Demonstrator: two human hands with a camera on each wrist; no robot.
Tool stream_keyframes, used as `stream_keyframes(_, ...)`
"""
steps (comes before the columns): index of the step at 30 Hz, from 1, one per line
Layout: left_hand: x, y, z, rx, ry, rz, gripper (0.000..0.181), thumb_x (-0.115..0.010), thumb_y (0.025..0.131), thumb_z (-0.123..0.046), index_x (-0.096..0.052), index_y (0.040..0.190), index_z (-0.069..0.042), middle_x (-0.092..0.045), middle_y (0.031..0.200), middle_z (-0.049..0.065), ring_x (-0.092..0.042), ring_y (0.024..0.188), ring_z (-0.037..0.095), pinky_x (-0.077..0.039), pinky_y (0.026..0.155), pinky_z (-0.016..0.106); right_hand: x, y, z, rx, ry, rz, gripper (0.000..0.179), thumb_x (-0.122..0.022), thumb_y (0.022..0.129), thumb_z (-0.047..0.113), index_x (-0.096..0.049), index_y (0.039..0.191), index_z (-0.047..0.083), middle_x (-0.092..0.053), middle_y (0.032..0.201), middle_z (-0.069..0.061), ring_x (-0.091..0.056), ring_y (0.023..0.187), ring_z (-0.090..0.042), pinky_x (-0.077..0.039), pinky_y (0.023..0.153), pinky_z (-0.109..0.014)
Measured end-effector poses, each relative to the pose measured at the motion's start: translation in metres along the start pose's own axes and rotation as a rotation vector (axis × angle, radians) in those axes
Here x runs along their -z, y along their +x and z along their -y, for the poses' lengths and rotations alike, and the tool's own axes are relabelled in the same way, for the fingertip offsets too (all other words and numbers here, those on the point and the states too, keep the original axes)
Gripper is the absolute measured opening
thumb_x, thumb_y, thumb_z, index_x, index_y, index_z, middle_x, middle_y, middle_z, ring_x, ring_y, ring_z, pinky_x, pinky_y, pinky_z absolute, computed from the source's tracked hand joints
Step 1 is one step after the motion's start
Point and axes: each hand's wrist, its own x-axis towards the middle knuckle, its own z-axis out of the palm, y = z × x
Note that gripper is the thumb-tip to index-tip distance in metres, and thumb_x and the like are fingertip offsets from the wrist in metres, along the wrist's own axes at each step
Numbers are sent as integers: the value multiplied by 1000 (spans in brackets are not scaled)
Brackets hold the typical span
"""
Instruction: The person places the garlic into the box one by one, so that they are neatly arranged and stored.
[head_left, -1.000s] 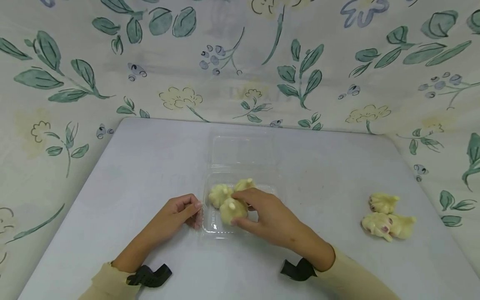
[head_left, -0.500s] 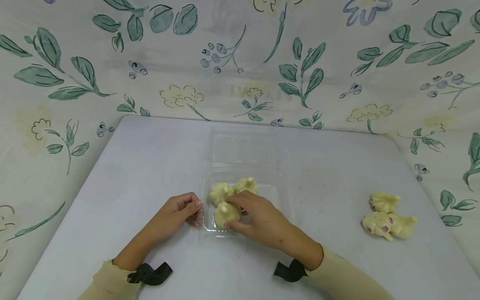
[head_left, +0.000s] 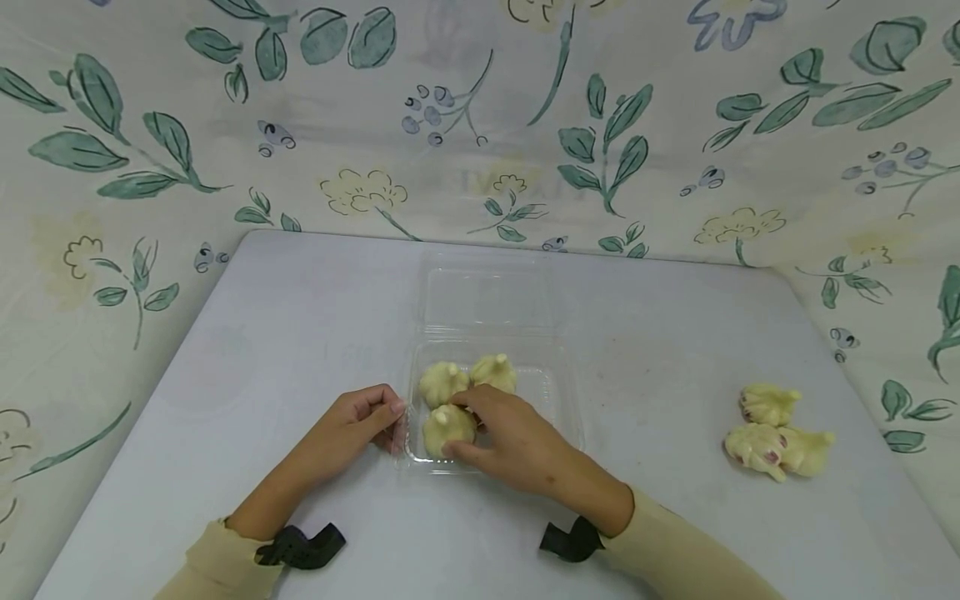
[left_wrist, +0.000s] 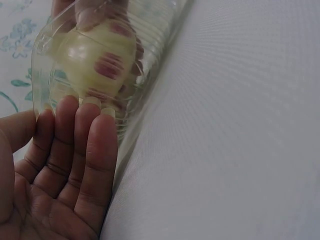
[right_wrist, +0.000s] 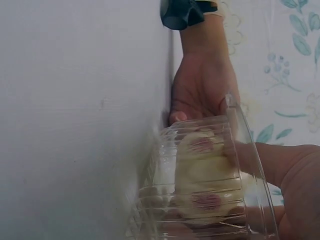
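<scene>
Shifted left since the earlier frame, pinching the front garlic bulb (head_left: 447,432) with the right hand (head_left: 510,435) inside the clear container (head_left: 542,385), pinched in turn by the left hand (head_left: 366,419). Apparently seating the bulb; next, probably release.

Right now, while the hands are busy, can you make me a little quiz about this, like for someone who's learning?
1. How many pale yellow bulbs are in the clear box?

2. True or false: the box's lid lies open.

3. What do the fingers of the right hand grip?
A) the lid
B) the front bulb
C) a bulb outside the box

Key: 1. Three. 2. True. 3. B.
</scene>
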Motion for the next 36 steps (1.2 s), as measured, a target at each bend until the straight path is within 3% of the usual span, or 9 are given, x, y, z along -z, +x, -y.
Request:
stream_keyframes(13,-2,-1,-2,5,13,-1,25,-55,110,-16,-60,94,3,-64,84,13,-67,77,20,-62,72,35,-4,4,-2,-1,-39,18,51,-84,92,31,-66,134,7,-67,115,2,-60,94,-9,-54,80,-26)
stream_keyframes(27,0,0,-2,-1,12,-8,26,-55,110,-16,-60,94,3,-64,84,12,-67,77,18,-61,71,35,-6,12,-4,9,-32,38,51,-85,91,31,-67,135,11,-62,104,7,-59,87,-12,-50,72,-23)
stream_keyframes(36,-1,0,-3,15,10,-12,25,-56,110,-16,-60,95,3,-63,85,12,-66,77,18,-62,72,35,-5,12,-4,-5,1,35,56,-86,90,30,-64,137,7,-64,113,4,-60,89,-13,-51,74,-24)
